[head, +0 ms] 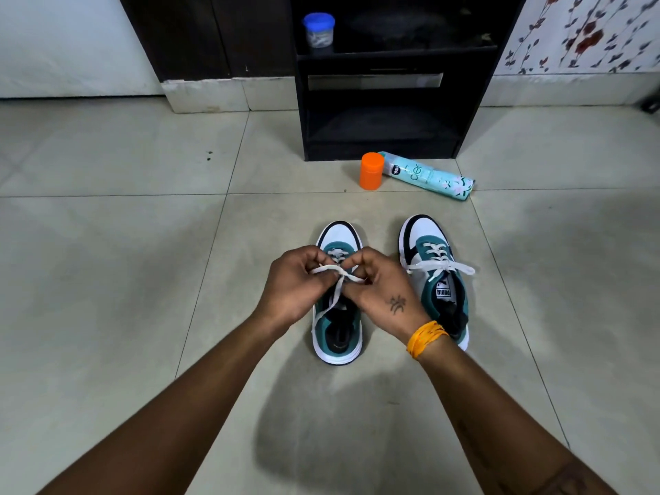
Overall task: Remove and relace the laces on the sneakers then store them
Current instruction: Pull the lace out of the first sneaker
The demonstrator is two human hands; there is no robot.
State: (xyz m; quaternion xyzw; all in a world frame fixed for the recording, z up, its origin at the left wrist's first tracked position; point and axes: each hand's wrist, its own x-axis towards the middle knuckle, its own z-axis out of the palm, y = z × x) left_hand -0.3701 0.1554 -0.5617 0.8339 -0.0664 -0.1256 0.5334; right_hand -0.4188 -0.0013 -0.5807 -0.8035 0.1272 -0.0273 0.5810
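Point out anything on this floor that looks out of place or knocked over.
The spray can lies on its side by the black cabinet, its orange cap standing apart beside it. Small dark specks mark the tile. Both sneakers stand upright.

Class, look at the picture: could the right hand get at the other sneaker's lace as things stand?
Probably yes. The right hand pinches the left sneaker's lace, but the right sneaker's lace lies uncovered just beside it.
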